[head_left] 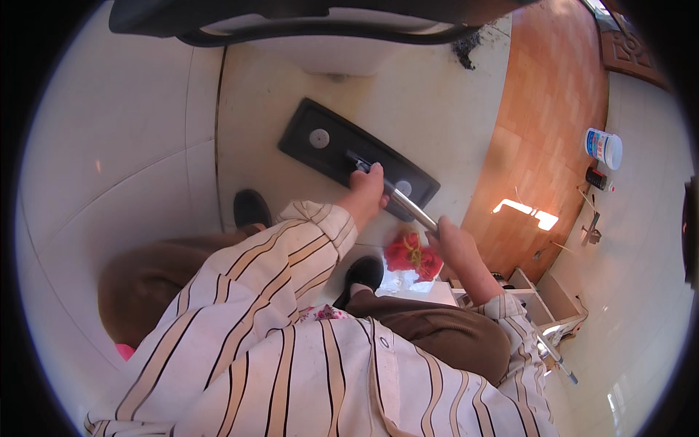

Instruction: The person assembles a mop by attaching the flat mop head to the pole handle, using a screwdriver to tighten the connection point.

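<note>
A silver metal pole [415, 207] runs through both my hands, with a dark joint at its upper-left end. My left hand [368, 188] is closed around the pole close to that joint. Further along, my right hand [453, 247] grips it too. Behind the joint lies a flat, dark rectangular mop head [342, 149] with two pale round discs, slanting across the pale floor. Whether the joint is fastened to it, I cannot tell. Below the pole, near my right hand, lies a red bundle [413, 255] with yellow strands.
Overhead juts a dark, curved-edged object [306, 18]. Dark debris [466, 49] lies near wood-patterned flooring [539, 138]. A white and blue bucket [604, 149] and a small dark container [596, 178] stand along the right. White shelving [557, 298] is at lower right, a white wall [116, 124] at left.
</note>
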A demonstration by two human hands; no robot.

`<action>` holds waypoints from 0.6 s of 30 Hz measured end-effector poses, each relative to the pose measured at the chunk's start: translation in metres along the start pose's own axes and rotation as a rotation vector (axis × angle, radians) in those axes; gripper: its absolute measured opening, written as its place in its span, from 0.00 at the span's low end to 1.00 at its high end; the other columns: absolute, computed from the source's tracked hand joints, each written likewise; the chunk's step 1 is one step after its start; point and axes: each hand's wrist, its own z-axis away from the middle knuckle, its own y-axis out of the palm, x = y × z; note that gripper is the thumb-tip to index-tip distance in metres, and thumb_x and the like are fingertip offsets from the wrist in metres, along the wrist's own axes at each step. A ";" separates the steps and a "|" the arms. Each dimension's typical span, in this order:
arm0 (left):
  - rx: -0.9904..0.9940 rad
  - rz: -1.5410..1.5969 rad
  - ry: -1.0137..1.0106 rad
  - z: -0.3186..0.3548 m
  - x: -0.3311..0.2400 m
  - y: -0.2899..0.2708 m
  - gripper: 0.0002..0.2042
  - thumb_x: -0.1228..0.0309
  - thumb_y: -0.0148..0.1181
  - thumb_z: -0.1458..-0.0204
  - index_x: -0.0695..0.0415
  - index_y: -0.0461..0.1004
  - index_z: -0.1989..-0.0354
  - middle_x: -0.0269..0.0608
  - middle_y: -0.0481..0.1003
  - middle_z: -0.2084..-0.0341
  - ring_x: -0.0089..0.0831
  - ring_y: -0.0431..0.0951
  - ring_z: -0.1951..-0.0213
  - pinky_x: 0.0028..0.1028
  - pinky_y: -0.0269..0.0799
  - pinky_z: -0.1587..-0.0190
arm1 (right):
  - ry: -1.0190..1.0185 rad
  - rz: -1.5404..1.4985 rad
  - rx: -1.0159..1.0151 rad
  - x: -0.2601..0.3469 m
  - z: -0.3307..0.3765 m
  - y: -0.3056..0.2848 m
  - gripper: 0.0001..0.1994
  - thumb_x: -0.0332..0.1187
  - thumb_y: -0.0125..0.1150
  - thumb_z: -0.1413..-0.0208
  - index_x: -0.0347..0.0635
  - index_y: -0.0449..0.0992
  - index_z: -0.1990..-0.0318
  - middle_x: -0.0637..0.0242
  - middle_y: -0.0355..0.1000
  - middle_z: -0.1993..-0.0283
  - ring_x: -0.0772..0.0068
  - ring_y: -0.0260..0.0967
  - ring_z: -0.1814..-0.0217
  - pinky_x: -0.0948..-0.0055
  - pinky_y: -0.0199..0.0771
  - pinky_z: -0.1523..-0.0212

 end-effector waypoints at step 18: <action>-0.223 0.162 0.195 -0.016 0.018 0.014 0.14 0.68 0.51 0.58 0.70 0.67 0.71 0.46 0.71 0.77 0.38 0.71 0.75 0.31 0.66 0.69 | -0.050 -0.015 0.044 -0.002 -0.001 0.000 0.15 0.39 0.53 0.50 0.36 0.60 0.69 0.51 0.69 0.78 0.48 0.69 0.73 0.56 0.69 0.73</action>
